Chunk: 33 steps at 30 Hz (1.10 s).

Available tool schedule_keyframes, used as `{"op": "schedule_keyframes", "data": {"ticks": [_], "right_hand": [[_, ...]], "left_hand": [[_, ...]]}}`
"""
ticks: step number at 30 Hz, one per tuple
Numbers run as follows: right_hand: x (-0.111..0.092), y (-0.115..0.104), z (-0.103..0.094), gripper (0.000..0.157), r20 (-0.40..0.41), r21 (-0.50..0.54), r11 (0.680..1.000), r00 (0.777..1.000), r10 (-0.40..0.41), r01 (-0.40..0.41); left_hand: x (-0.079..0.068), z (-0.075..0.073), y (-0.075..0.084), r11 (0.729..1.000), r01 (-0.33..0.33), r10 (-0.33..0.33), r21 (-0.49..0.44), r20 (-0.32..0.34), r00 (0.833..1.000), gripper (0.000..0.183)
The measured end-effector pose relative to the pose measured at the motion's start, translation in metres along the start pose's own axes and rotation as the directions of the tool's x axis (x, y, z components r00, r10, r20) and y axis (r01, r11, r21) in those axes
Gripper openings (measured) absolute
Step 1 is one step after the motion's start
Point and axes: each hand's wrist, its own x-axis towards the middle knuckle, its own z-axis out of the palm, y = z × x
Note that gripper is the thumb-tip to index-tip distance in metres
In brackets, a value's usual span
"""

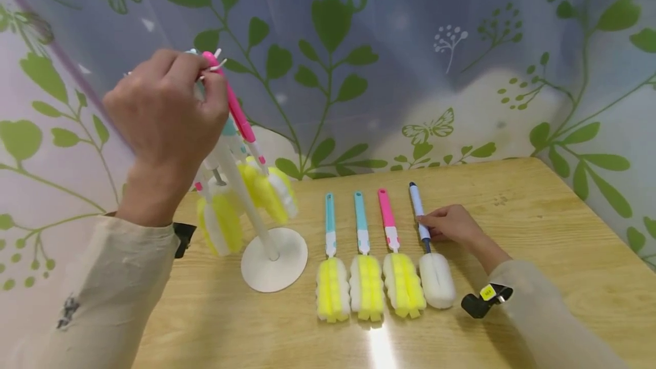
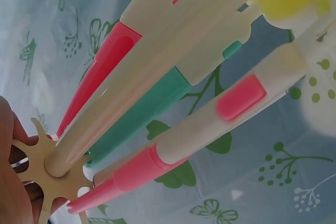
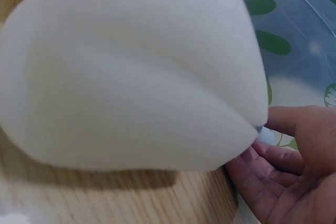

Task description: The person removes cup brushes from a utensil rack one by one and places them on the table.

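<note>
At the upper left, my left hand (image 1: 166, 101) grips the hooked top of a white hanging stand (image 1: 271, 278). In the left wrist view the fingers curl around the star-shaped hook plate (image 2: 46, 166). Several sponge bottle brushes hang from it, including one with a pink handle (image 1: 237, 107); a teal handle (image 2: 142, 116) hangs near the pole. My right hand (image 1: 456, 225) pinches the light blue handle (image 1: 419, 209) of a white sponge brush lying on the table. Its white sponge head (image 3: 121, 77) fills most of the right wrist view.
Left of the white brush lie three yellow-and-white brushes in a row: a pink-handled one (image 1: 404, 286), a teal one (image 1: 367, 289) and another teal one (image 1: 333, 292). The wooden table (image 1: 553, 232) ends against a leaf-patterned curtain (image 1: 400, 61).
</note>
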Motion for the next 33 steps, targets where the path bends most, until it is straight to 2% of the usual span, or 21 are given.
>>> {"op": "schedule_keyframes", "data": {"ticks": [5, 13, 18, 24, 27, 30, 33], "right_hand": [[0.000, 0.003, 0.004, 0.045, 0.027, -0.017, 1.000, 1.000, -0.009, 0.009], [-0.005, 0.002, 0.003, 0.045, 0.006, -0.040, 0.999, 1.000, -0.009, 0.009], [-0.009, 0.000, 0.002, 0.044, 0.015, -0.017, 1.000, 1.000, -0.024, 0.024], [-0.013, -0.007, -0.003, 0.047, 0.035, -0.111, 0.992, 0.998, -0.049, 0.053], [-0.016, -0.013, -0.009, 0.048, 0.047, -0.162, 0.982, 0.995, -0.089, 0.095], [-0.018, -0.021, -0.014, 0.049, 0.041, -0.171, 0.975, 0.990, -0.135, 0.140], [-0.022, -0.029, -0.018, 0.051, 0.022, -0.139, 0.972, 0.982, -0.189, 0.190]], "left_hand": [[-0.002, 0.000, -0.002, 1.000, -0.001, 0.001, 0.004, -0.003, 1.000, 0.029], [0.000, 0.001, 0.001, 1.000, -0.007, 0.007, 0.001, -0.004, 1.000, 0.029], [0.001, 0.000, 0.001, 1.000, -0.002, 0.002, -0.006, 0.011, 1.000, 0.026], [-0.002, -0.001, 0.002, 1.000, 0.019, -0.019, -0.011, 0.020, 1.000, 0.025], [-0.002, -0.001, 0.002, 0.999, 0.028, -0.028, -0.018, 0.010, 1.000, 0.024], [-0.002, 0.002, 0.001, 0.993, 0.031, -0.036, -0.112, -0.038, 0.999, 0.026], [-0.003, 0.005, 0.001, 0.974, 0.008, -0.029, -0.225, -0.092, 0.995, 0.031]]}}
